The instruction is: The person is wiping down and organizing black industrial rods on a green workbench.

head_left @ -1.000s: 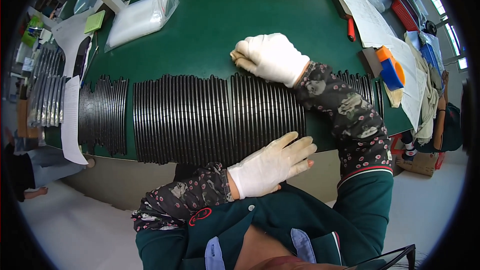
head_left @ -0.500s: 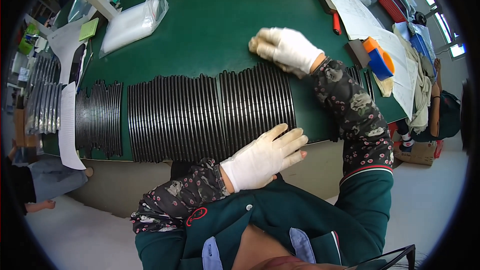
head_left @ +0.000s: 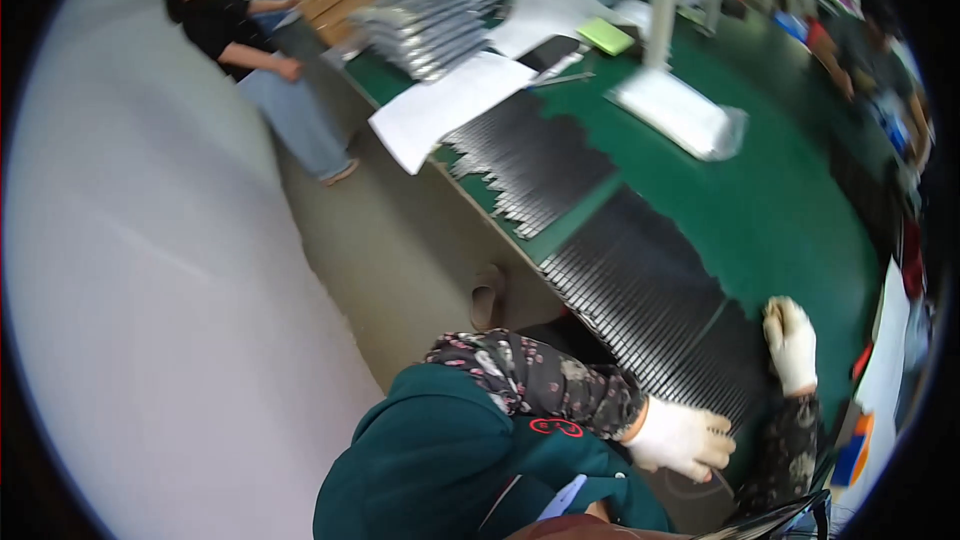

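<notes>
Dark, shiny, thin rods lie side by side in rows on the green table, with a large group (head_left: 640,290) in the middle and another (head_left: 530,150) farther up. Over the near ends of the closest rods is my left hand (head_left: 685,438), in a white glove with bare fingertips, fingers stretched out. My right hand (head_left: 790,345), also gloved, is at the far side of that row by the rod ends. Its fingers are curled in, and whatever may be in them is hidden. Motion blurs the picture somewhat.
A white sheet (head_left: 455,110) overhangs the table's edge near stacked bagged rods (head_left: 430,20). A plastic-wrapped white pack (head_left: 670,115) lies by a post (head_left: 663,10). An orange and blue tape dispenser (head_left: 852,450) stands at right. One person (head_left: 225,30) is beyond the left end, another (head_left: 875,60) across.
The whole view has swung to the left, bringing the table's left end and a person there into sight. My left hand stays stretched out by the near rod ends; my right hand stays curled at the far ends.
</notes>
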Motion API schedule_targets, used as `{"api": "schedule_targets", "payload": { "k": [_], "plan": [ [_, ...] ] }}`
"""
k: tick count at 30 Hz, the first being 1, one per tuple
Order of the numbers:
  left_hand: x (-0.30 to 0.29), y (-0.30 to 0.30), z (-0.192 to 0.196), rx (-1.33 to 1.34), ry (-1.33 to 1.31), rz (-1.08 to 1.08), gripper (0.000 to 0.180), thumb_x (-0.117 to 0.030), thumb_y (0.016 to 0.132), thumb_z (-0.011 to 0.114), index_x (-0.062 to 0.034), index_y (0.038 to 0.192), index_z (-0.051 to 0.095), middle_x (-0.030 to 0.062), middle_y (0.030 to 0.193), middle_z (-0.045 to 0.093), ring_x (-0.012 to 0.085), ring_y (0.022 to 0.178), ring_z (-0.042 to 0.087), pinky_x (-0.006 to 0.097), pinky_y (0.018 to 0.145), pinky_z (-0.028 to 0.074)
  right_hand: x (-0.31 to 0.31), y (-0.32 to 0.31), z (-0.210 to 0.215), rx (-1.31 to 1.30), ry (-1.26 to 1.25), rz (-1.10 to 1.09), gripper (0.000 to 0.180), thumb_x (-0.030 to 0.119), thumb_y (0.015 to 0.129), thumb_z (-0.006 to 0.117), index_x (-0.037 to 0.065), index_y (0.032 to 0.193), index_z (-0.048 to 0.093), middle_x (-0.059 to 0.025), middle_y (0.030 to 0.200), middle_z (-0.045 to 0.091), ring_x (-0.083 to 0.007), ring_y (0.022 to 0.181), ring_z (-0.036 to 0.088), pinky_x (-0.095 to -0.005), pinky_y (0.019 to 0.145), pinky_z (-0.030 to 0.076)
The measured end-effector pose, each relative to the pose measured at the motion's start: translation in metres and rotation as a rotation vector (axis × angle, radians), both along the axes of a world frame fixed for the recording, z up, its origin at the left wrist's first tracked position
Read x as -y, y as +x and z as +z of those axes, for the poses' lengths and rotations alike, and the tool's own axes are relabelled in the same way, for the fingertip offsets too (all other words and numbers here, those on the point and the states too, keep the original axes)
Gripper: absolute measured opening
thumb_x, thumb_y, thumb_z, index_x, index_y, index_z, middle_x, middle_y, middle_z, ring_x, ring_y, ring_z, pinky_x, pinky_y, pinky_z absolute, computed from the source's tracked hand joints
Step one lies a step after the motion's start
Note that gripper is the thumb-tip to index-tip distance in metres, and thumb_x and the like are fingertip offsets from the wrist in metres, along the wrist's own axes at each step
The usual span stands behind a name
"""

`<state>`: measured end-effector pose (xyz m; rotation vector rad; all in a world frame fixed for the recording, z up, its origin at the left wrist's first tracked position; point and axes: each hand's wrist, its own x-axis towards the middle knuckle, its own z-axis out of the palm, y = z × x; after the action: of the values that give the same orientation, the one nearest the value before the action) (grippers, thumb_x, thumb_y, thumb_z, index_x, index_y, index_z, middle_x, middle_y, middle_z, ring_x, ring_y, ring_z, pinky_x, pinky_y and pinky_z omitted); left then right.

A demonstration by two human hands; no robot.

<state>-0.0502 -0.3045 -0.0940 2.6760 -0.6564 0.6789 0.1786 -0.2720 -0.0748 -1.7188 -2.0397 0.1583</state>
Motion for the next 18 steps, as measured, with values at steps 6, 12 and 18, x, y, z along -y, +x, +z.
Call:
{"api": "schedule_targets", "payload": {
  "k": [6,12,18],
  "plan": [
    [0.007,-0.001,-0.006,-0.001,0.127,0.086,0.061,-0.033,0.064,0.078,-0.0115,0.118,0.059,0.0098,0.121,0.051,0.031,0.125,0.042,0.047,0.105,0.034,-0.008,-0.006,0.001,-0.051,-0.039,0.067,0.012,0.007,0.088,0.057,0.004,0.099,0.058,-0.0132,0.089,0.06,-0.029,0.081,0.06,-0.0357,0.076,0.049],
    [0.004,-0.002,0.0,0.205,0.104,0.025,0.064,-0.042,0.057,0.08,-0.0127,0.111,0.06,0.0102,0.122,0.053,0.0305,0.118,0.046,0.055,0.096,0.036,-0.01,0.002,-0.004,-0.06,-0.044,-0.014,0.014,0.007,0.089,0.056,0.004,0.103,0.058,-0.0122,0.093,0.062,-0.0277,0.085,0.06,-0.0355,0.08,0.049],
    [-0.034,-0.044,-0.002,0.087,0.071,0.298,0.07,-0.047,0.066,0.077,-0.0101,0.122,0.057,0.0117,0.127,0.051,0.0322,0.129,0.04,0.054,0.105,0.029,-0.013,0.012,-0.01,-0.02,-0.051,-0.031,0.015,0.008,0.089,0.054,0.004,0.104,0.057,-0.0115,0.092,0.062,-0.0268,0.086,0.06,-0.035,0.081,0.049]
  ]
}}
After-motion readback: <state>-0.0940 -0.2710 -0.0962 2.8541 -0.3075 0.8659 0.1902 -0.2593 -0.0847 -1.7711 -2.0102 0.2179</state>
